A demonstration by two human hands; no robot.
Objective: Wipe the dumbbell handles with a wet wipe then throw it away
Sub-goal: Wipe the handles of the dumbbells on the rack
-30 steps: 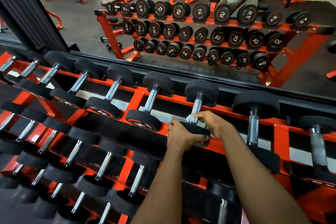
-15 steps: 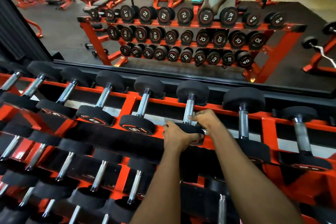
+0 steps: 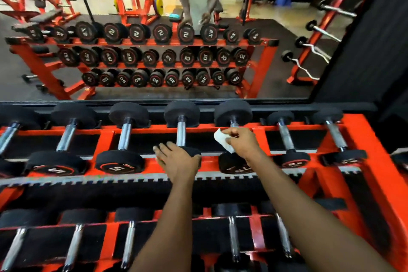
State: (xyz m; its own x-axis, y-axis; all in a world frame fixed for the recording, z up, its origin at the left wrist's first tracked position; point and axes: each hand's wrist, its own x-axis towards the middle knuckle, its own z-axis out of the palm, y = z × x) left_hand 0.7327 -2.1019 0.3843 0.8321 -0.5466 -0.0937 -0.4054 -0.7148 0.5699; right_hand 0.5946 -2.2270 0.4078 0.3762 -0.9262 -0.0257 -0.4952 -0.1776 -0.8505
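The step now is to wipe the next handle. The left hand (image 3: 178,161) lies on the near black end of one dumbbell (image 3: 181,133) on the top row of the red rack (image 3: 353,130). Its fingers are laid out flat and a little apart, though they look blurry.

Just to the right of that dumbbell, the right hand (image 3: 242,144) pinches the wet wipe (image 3: 222,141) between thumb and fingertips. The wipe hangs over the shiny handle (image 3: 234,124) of the next dumbbell (image 3: 233,113). The hand hides most of the handle, so I cannot tell if the wipe touches it yet.

To do this well, I think the wipe should go all the way round the handle. Then it should slide from one black end to the other, with a little twist so the underside gets clean too. The left hand could move over and hold that dumbbell's near end so it does not roll.

The wipe is white, small and crumpled into a soft lump. It looks thin and floppy.
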